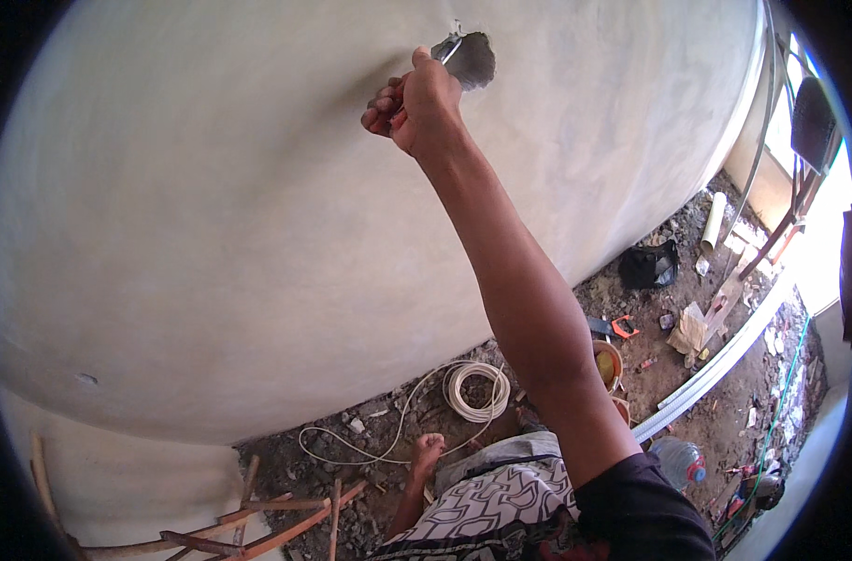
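My right hand (424, 98) is raised to the pale plastered wall (257, 206), its fingers closed around a thin tool with a shiny metal shaft (452, 50). Most of the tool is hidden in the fist, so its exact kind does not show. The shaft reaches the left edge of a dark, rough-edged hole (475, 65) in the plaster. Low in the view, my left hand (428, 451) hangs beside my patterned clothing with its fingers curled in. Whatever it may hold cannot be made out.
Coiled white cable (477, 393) lies on the rubble floor below the wall. To the right are an orange-handled saw (622, 326), a bucket (609, 365), a black bag (648, 266), long white pipes (725, 360) and a water bottle (678, 463). Wooden poles (295, 524) stand lower left.
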The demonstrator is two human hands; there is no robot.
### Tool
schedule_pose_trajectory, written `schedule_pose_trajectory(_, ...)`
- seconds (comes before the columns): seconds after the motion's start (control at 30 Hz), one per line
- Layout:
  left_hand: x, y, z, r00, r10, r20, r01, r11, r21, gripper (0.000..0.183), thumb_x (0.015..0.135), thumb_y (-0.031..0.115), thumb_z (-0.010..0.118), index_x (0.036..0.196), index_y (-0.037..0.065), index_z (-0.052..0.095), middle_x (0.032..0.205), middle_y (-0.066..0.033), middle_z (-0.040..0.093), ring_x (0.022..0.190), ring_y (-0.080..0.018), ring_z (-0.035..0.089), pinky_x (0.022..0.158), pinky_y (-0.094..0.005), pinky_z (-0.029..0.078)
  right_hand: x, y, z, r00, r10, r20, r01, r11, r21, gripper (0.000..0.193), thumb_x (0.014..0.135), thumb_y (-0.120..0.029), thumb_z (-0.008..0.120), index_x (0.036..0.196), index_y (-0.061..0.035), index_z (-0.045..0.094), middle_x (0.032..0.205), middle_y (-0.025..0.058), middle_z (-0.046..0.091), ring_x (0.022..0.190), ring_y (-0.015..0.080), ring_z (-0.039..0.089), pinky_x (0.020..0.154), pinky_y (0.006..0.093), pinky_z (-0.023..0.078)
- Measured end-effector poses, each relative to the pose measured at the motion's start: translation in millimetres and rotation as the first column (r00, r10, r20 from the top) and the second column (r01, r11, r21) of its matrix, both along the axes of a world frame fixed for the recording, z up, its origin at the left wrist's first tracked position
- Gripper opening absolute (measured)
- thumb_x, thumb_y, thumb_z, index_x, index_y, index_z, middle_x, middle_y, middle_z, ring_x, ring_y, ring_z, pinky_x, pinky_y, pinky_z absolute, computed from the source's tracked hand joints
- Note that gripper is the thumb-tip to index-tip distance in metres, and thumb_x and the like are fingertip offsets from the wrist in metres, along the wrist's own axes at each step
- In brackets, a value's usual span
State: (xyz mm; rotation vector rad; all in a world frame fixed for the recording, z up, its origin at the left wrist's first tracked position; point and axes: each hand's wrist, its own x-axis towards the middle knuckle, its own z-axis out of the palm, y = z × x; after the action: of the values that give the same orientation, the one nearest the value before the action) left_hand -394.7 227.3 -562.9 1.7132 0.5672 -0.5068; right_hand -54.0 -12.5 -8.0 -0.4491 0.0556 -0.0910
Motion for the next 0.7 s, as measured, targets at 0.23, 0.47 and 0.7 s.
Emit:
schedule_pose_trajectory(0.23, 0, 8, -10, 0.999, -0.034, -0.014, 0.034, 0.999, 0.036, 0.012, 0.089, 0.013, 0.064, 0.094, 0.002, 0.066, 0.078, -0.0004, 0.066, 0.068, -0.0100, 0.059, 0.063, -0.0258, 0.048, 5, 4, 2, 0.999, -0.020, 0.033, 0.021, 0.998, -0.051, 0.040, 0.103, -0.032, 0.031, 0.075, -0.0042, 0.031, 0.061, 0.0081, 0.032, 0.048, 0.0189, 0.032, 0.046, 0.0385, 0.039)
schedule_pose_trajectory(0.47, 3, 16, -15, 0.998, -0.061, 0.009, 0.061, 0.998, 0.025, 0.012, 0.089, 0.014, 0.063, 0.090, 0.003, 0.066, 0.073, 0.0009, 0.063, 0.066, -0.0090, 0.057, 0.062, -0.0252, 0.047, 2, -2, 2, 0.997, 0.016, 0.075, -0.002, 0.984, -0.177, 0.045, 0.106, -0.033, 0.029, 0.075, -0.0001, 0.033, 0.060, 0.0124, 0.037, 0.052, 0.0234, 0.038, 0.054, 0.0449, 0.047)
schedule_pose_trajectory(0.7, 2, 13, -4, 0.997, -0.077, 0.016, 0.076, 0.995, 0.060, 0.013, 0.090, 0.015, 0.063, 0.089, 0.003, 0.065, 0.075, 0.0006, 0.063, 0.065, -0.0085, 0.056, 0.061, -0.0246, 0.046, -10, -31, -7, 0.968, 0.213, 0.131, -0.176, 0.953, -0.249, 0.045, 0.106, -0.030, 0.029, 0.073, -0.0024, 0.038, 0.064, 0.0121, 0.041, 0.058, 0.0248, 0.046, 0.067, 0.0477, 0.054)
